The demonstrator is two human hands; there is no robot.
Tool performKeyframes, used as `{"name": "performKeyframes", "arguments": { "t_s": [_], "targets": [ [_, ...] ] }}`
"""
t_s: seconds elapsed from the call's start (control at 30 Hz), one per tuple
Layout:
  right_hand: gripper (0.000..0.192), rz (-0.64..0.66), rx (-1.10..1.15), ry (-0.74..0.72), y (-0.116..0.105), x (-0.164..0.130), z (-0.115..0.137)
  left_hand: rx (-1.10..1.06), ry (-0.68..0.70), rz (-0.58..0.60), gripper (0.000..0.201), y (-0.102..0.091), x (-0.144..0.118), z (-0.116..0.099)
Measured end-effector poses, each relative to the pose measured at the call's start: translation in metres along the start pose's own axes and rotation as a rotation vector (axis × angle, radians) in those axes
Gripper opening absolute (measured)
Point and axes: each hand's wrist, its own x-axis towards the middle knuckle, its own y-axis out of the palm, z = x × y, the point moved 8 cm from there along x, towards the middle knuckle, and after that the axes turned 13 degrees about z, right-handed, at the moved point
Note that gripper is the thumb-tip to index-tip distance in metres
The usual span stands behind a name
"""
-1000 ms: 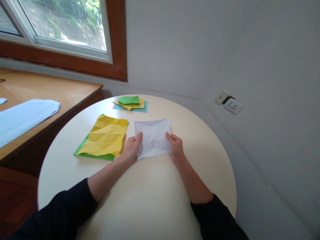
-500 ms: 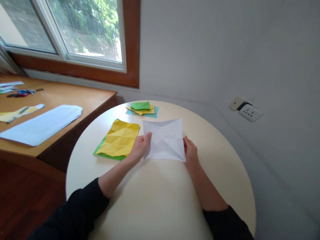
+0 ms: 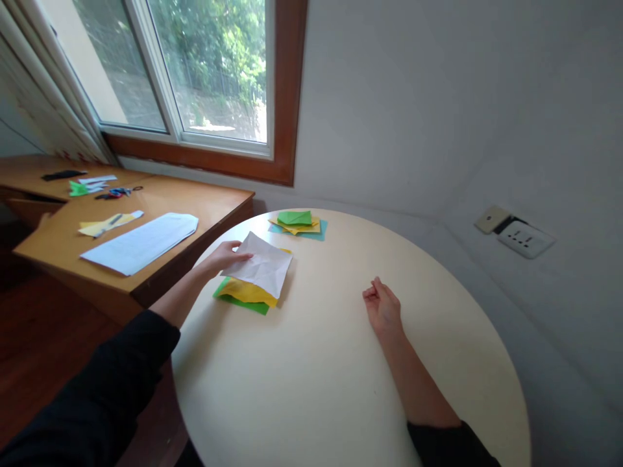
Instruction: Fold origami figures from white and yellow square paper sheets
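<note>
My left hand (image 3: 228, 255) pinches the left edge of a creased white sheet of paper (image 3: 263, 261), thumb on top. The sheet is held tilted over a creased yellow sheet (image 3: 247, 291) and a green sheet (image 3: 248, 305), covering much of both. Whether it touches the yellow one I cannot tell. My right hand (image 3: 383, 306) is by itself over the right part of the round white table (image 3: 321, 376), its fingers curled together with nothing visible in them.
At the table's far edge lies a small pile of folded green, yellow and blue paper (image 3: 298, 222). On the wooden desk (image 3: 214, 194) to the left are a large white folded sheet (image 3: 143, 243), scissors (image 3: 118, 192) and paper scraps. A wall socket (image 3: 524, 237) is at the right.
My left hand has carried the white paper leftward over the yellow and green sheets. My right hand has let go of it and stays at the right. The view has turned left.
</note>
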Motion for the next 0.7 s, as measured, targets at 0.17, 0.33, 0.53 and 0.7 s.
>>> {"name": "performKeyframes", "arguments": {
  "t_s": [0.17, 0.33, 0.53, 0.7],
  "targets": [
    [0.032, 0.029, -0.024, -0.019, 0.001, 0.001, 0.0, 0.436, 0.013, -0.196, 0.069, -0.021, 0.002, -0.002],
    [0.033, 0.053, -0.058, -0.026, 0.001, 0.002, -0.001, 0.856, 0.271, -0.201, 0.051, 0.011, -0.005, -0.034],
    [0.033, 0.06, -0.06, -0.02, 0.003, 0.002, 0.0, 1.055, 0.118, 0.102, 0.059, 0.077, 0.005, -0.008],
    [0.032, 0.048, -0.004, 0.017, 0.004, 0.001, -0.002, 1.056, 0.047, 0.162, 0.074, 0.092, 0.009, 0.012]
  ]
}}
